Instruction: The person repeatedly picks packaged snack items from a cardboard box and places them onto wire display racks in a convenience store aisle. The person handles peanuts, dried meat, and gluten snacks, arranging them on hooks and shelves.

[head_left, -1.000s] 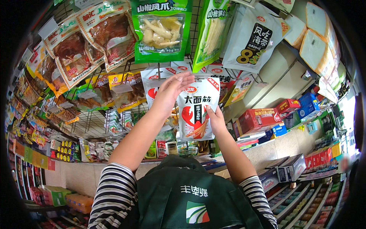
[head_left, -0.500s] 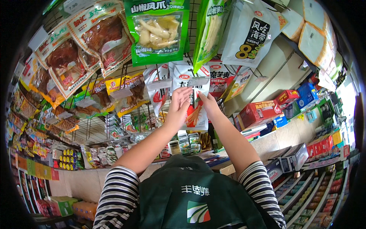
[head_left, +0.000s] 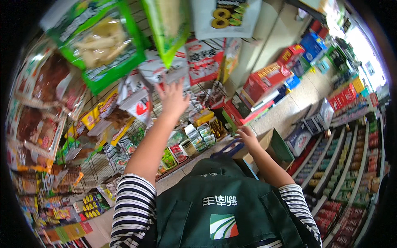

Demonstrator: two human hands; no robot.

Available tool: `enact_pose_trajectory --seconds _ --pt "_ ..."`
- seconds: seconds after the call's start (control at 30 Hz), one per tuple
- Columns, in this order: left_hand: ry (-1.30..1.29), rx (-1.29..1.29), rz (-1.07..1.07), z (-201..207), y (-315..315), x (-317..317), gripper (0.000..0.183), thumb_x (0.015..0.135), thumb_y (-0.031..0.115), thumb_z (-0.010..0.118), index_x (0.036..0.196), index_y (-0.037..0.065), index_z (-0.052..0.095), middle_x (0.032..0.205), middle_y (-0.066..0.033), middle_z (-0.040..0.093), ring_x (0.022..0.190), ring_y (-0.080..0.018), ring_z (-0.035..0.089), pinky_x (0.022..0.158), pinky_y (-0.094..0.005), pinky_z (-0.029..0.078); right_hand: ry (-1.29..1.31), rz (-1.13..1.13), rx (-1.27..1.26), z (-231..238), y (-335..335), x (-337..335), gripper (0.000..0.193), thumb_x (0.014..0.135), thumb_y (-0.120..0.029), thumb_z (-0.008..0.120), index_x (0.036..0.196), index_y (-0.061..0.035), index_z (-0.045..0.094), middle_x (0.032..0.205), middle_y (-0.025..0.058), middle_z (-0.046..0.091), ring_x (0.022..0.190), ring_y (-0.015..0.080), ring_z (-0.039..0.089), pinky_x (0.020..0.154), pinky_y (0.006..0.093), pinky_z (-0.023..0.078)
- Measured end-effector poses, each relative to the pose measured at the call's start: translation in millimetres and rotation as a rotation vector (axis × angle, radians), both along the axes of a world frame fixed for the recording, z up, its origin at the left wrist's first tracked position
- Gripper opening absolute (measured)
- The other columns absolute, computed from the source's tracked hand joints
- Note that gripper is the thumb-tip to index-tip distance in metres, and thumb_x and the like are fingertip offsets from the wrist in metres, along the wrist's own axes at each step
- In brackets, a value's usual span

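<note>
My left hand (head_left: pixel 173 98) is raised with its fingers spread, against the lower part of a white snack packet (head_left: pixel 155 69) that hangs from the rack. The hand hides part of that packet. Beside it hang a red and white packet (head_left: pixel 205 62) and another white packet (head_left: pixel 135 97) with a red print. My right hand (head_left: pixel 248 138) is lower and to the right, its fingers loosely apart and nothing seen in it. Just below that hand stands an open cardboard box (head_left: pixel 278 151), with a dark blue basket-like thing (head_left: pixel 226 149) to its left.
Large bags hang close overhead: a green bag of pale pieces (head_left: pixel 101 45), a tall green bag (head_left: pixel 167 25) and a grey-white bag (head_left: pixel 225 18). Red cartons (head_left: pixel 266 82) are stacked at right. Curved shelves (head_left: pixel 331 165) of small packs line the far right. Pale floor tiles (head_left: pixel 295 99) run between.
My right hand has left the hanging packets and dropped down right toward the cardboard box. My left hand stays up at the white packet, its fingers now spread. The view has swung round and is blurred.
</note>
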State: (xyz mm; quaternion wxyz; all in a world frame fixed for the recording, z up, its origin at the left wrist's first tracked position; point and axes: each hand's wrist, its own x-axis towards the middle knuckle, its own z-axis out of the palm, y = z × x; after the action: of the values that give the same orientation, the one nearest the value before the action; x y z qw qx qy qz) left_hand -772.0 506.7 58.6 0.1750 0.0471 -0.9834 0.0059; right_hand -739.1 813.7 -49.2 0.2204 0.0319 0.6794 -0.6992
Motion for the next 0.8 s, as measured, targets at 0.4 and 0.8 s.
enact_pose_trajectory --seconds 0.4,0.8 --pt "-0.165 -0.090 0.122 -36 2 -11 0.082 0.071 0.038 0.059 0.135 0.016 0.012 0.139 -0.0195 -0.002 0.127 -0.0386 -0.003 0.099 -0.0545 0.002 -0.493 -0.812 0.007 -145 183 109 0.023 0.083 -0.016 0.044 0.102 -0.0048 0.045 0.077 0.0063 0.053 0.064 0.0156 0.053 0.055 0.0308 0.046" --pt "-0.629 0.094 -0.136 -86 29 102 0.077 0.070 0.033 0.062 0.132 0.012 0.023 0.138 -0.0234 -0.003 0.127 -0.0409 -0.001 0.099 -0.0525 0.006 -0.873 -0.509 0.539 -310 188 118 0.024 0.077 -0.021 0.049 0.095 -0.0049 0.050 0.074 0.0100 0.051 0.063 0.0199 0.050 0.054 0.0345 0.042"
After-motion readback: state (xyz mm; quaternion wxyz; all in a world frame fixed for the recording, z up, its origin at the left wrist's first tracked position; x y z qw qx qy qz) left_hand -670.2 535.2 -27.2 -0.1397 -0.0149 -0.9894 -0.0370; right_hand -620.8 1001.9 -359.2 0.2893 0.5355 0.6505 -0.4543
